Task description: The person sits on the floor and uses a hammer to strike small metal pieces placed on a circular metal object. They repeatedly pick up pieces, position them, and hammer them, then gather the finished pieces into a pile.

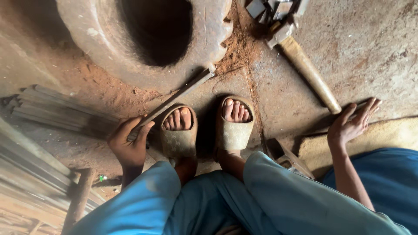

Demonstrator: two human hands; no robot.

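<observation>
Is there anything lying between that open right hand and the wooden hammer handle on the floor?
Nothing visible. The right hand hovers open with its fingertips just beside the butt end of the wooden handle, and only bare floor shows between them. The left hand grips a long metal strip elsewhere.

**A rough floor-level workshop**

This is a small craft workshop, worked from the ground. The bare concrete floor (370,48) is stained and strewn with reddish dust (239,48). A heavy, worn stone block with a deep round hollow (148,39) sits on it, and a hammer with a thick wooden handle (310,74) lies beside a heap of small cut metal pieces (272,8). A bundle of thin grey metal strips (56,111) is stacked low at one side, near more long stock. The person sits low, in sandals (207,132), on a coarse mat (383,135).
</observation>
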